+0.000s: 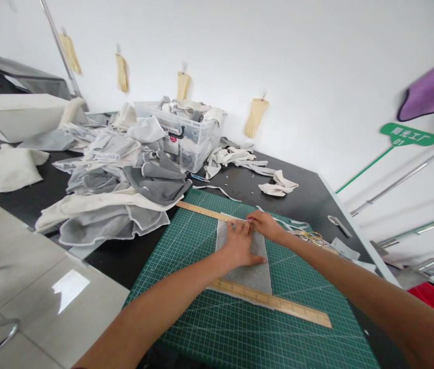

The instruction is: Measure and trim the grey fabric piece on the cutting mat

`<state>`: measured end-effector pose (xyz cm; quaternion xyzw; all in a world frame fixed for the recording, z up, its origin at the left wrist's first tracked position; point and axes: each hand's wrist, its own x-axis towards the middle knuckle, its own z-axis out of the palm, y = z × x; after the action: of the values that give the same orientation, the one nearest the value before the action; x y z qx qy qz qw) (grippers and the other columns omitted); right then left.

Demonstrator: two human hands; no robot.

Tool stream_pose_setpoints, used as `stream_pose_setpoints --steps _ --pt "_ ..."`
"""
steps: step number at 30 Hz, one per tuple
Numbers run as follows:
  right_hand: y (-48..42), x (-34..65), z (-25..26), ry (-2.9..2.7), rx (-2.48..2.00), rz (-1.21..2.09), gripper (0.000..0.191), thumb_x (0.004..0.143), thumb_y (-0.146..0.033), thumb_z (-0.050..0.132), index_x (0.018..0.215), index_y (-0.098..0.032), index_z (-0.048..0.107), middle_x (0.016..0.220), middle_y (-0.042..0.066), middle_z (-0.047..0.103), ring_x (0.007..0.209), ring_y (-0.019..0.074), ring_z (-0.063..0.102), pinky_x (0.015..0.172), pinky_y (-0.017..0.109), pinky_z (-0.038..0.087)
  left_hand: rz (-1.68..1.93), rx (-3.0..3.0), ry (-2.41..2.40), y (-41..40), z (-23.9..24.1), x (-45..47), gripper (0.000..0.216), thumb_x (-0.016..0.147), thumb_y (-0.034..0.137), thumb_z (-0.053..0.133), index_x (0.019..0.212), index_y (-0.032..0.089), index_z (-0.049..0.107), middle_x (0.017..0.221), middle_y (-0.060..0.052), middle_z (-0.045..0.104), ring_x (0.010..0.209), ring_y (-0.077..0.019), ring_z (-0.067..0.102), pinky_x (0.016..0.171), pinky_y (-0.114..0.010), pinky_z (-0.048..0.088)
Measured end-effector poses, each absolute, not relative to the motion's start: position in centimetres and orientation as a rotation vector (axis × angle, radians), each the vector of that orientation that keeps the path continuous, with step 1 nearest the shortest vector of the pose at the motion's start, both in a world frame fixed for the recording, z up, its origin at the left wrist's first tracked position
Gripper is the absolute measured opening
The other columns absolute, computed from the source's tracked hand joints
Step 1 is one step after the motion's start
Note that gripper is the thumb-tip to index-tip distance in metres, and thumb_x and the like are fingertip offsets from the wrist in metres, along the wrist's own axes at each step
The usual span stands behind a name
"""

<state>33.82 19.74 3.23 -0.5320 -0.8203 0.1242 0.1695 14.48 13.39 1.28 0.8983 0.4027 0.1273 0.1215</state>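
A grey piece of cloth (255, 277) lies flat on the green cutting mat (186, 251). One wooden ruler (201, 210) crosses its far edge, and another wooden ruler (297, 309) lies across its near edge. My left hand (239, 245) rests on the cloth with fingers spread, the fingertips pressing at the far ruler. Just right of those fingertips, my right hand (266, 225) is closed in a pinch by the ruler's right end. Whatever is between its fingers is too small and hidden to make out.
Grey and white cloths (109, 169) are heaped left of the mat. Behind stands a clear plastic bin (196, 154) full of cloths. A blue cutter-like tool (200, 178) lies near the mat's far corner. Gold-handled scissors (311, 236) and cloth scraps (343, 249) lie to the right.
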Motion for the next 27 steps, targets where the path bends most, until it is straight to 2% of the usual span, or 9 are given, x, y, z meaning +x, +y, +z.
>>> stream_pose_setpoints --steps 6,14,23,27 --pt "20.8 32.1 3.6 -2.365 -1.478 0.402 0.024 0.091 -0.017 0.055 0.095 -0.021 0.079 0.096 0.008 0.076 0.091 0.0224 0.067 0.087 0.034 0.05 0.404 2.649 1.257 13.2 1.3 14.7 0.118 0.075 0.09 0.046 0.158 0.009 0.029 0.162 -0.022 0.029 0.147 -0.0439 0.022 0.121 -0.064 0.009" --pt "22.1 29.6 3.6 -2.34 -1.464 0.438 0.024 0.089 -0.016 0.056 0.094 -0.022 0.079 0.096 0.007 0.077 0.091 0.022 0.068 0.087 0.033 0.05 0.365 2.664 1.245 13.3 1.5 14.6 0.123 0.071 0.091 0.048 0.156 0.003 0.032 0.162 -0.026 0.028 0.15 -0.0499 0.011 0.121 -0.066 0.004" --pt "22.5 26.6 3.2 -2.337 -1.388 0.45 0.024 0.095 -0.025 0.054 0.096 -0.024 0.078 0.098 0.006 0.077 0.094 0.023 0.068 0.09 0.034 0.051 0.328 2.661 1.268 13.5 1.5 14.6 0.124 0.072 0.092 0.046 0.16 0.007 0.026 0.164 -0.023 0.027 0.152 -0.0516 -0.003 0.12 -0.07 -0.005" --pt "22.9 25.6 3.4 -2.354 -1.359 0.454 0.025 0.096 -0.025 0.053 0.098 -0.024 0.078 0.103 0.007 0.077 0.098 0.0241 0.068 0.093 0.036 0.051 0.253 2.67 1.282 13.5 1.5 14.7 0.126 0.07 0.094 0.045 0.16 0.009 0.025 0.164 -0.021 0.029 0.153 -0.0513 -0.003 0.12 -0.07 -0.006"
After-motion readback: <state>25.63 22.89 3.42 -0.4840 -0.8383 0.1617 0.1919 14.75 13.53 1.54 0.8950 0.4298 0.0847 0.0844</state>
